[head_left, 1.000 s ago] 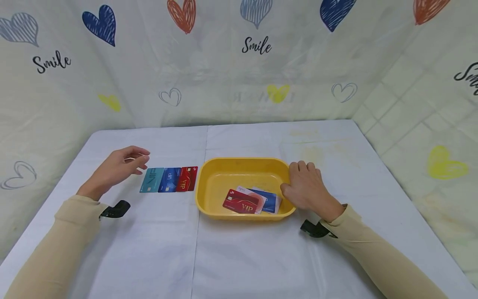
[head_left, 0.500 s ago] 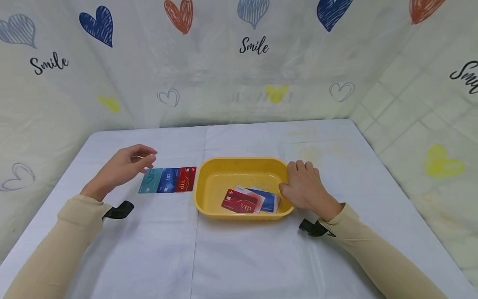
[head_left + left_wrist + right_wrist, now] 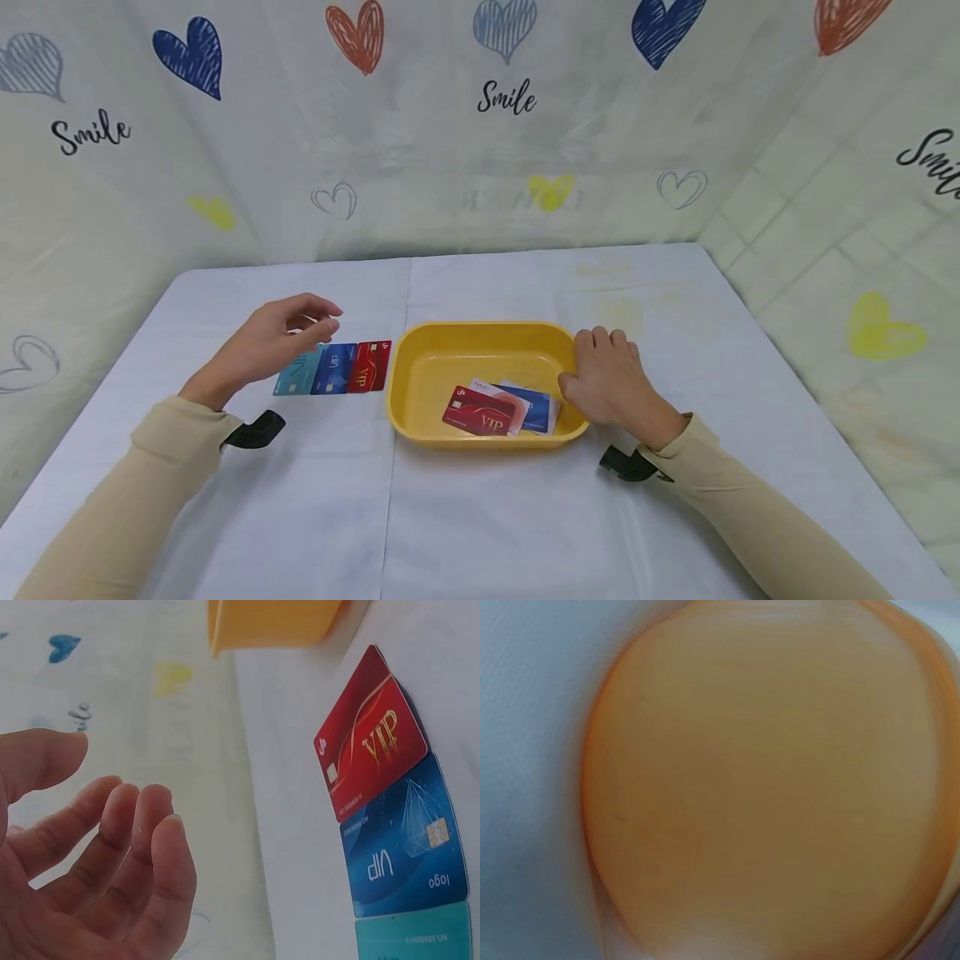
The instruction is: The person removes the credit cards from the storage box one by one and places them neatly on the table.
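On the white table lie three bank-style cards side by side: a teal card (image 3: 294, 379), a blue VIP card (image 3: 332, 373) and a red VIP card (image 3: 369, 367). My left hand (image 3: 266, 346) hovers with loosely bent fingers above the teal card, holding nothing. In the left wrist view its fingers (image 3: 169, 877) stand apart from the cards. My right hand (image 3: 617, 379) grips the right rim of a yellow tray (image 3: 442, 362). Inside the tray, a red VIP card (image 3: 474, 412) overlaps a pink-and-white card and a blue card (image 3: 537, 408). The tray wall (image 3: 765, 780) fills the right wrist view, hiding the right fingers.
A white cloth (image 3: 480, 517) with a fold line covers the table. Behind it hangs a pale curtain (image 3: 420, 142) printed with hearts and "Smile". Black cameras sit under both wrists, on beige sleeves (image 3: 142, 483).
My left hand has moved right, from left of the row of cards to above the teal card, now partly covering it. The right hand keeps its grip on the tray.
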### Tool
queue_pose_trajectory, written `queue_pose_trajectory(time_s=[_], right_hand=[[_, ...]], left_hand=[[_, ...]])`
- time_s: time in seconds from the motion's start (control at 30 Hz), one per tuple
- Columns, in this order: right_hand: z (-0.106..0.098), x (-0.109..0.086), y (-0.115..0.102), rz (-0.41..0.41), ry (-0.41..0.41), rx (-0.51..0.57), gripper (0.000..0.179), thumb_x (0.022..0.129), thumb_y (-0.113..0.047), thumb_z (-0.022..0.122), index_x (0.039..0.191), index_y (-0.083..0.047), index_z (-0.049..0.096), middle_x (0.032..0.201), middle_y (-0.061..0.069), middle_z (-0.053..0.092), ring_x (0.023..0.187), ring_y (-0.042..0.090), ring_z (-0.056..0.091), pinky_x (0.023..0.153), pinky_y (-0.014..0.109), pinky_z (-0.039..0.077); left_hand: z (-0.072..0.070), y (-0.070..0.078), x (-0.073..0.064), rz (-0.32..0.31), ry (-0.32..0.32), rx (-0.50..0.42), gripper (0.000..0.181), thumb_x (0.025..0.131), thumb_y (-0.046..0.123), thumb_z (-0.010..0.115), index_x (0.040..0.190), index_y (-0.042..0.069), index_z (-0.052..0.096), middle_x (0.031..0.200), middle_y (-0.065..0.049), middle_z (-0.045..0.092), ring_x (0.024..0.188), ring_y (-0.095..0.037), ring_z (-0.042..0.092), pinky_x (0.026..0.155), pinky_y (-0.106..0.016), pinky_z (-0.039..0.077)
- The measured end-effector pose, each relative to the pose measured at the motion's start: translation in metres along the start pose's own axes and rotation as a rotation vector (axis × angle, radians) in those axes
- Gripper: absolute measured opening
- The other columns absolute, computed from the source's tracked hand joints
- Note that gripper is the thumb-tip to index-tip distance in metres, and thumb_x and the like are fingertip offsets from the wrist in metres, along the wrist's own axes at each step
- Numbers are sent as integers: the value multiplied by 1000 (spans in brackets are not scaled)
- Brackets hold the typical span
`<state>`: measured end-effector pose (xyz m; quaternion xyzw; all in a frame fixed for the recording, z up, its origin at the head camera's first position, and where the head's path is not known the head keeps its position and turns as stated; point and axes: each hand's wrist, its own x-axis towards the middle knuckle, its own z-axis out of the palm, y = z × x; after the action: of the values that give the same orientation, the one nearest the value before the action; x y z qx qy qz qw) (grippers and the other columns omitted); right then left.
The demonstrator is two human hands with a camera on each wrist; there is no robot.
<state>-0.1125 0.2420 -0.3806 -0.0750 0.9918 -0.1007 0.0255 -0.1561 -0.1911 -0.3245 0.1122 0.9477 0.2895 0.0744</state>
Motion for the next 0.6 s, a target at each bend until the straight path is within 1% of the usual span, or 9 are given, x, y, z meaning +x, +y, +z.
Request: queue_pose_trajectory(time_s=[0.2, 0.3, 0.4, 0.6], right_hand=[[0, 0, 0, -2, -8, 5, 26, 92, -26, 48, 99, -1, 47, 91, 13, 43, 90, 33, 38, 75, 40, 28], [-1, -1, -1, -1, -14, -1, 26, 92, -26, 48, 100, -1, 47, 91, 13, 43, 90, 33, 38, 75, 40, 27], [-1, -1, -1, -1, -10, -5, 27, 92, -26, 48, 101, -1, 47, 91, 13, 44, 91, 33, 38, 75, 40, 28], [0, 0, 0, 2, 1, -7, 26, 92, -26, 49, 100, -1, 48, 91, 13, 44, 91, 33, 38, 76, 41, 28]], left_hand=[[6, 14, 1, 87, -10, 16, 38, 104, 41, 59, 133, 16, 63, 129, -10, 69, 116, -29, 66, 98, -50, 59], [8, 19, 2, 121, -13, 20, 36, 104, 38, 59, 132, 16, 63, 129, -10, 69, 116, -29, 66, 98, -51, 59], [9, 23, 4, 145, -15, 22, 34, 104, 37, 60, 131, 16, 64, 129, -9, 69, 115, -29, 67, 98, -50, 60], [13, 33, 7, 165, -31, 20, 32, 103, 33, 63, 130, 15, 65, 128, -9, 70, 114, -28, 68, 97, -48, 61]])
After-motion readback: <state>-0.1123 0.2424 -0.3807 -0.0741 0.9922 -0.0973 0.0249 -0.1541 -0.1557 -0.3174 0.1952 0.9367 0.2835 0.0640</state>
